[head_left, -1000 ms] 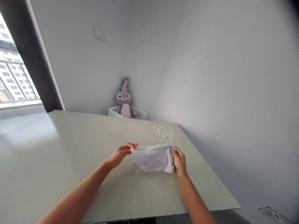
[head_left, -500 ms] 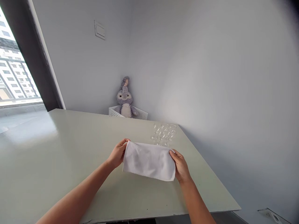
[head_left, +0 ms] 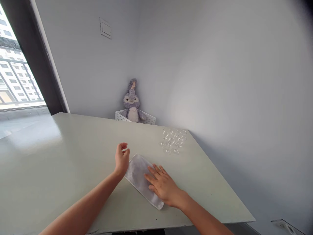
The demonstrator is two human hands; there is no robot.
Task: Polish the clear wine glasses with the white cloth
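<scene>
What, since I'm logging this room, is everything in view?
table: one, pale greenish, across the foreground
cloth: one, white, on the table, lower centre
stemmed glasses: several (overlapping), clear, at the table's far right
basket: one, white, beyond the table's far edge
plush toy: one, purplish-grey, in the basket
walls: two, grey, behind and right
wall switch: one, white, on the left wall
wall plate: one, whitish, low on the right wall
opening: one, dark-framed, left, buildings outside
left hand: one, bare, by the cloth's left corner, holding nothing
right hand: one, bare, spread on the cloth

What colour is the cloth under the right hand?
The cloth is white with a faint lilac-grey tinge, shown best in the head view.
</scene>
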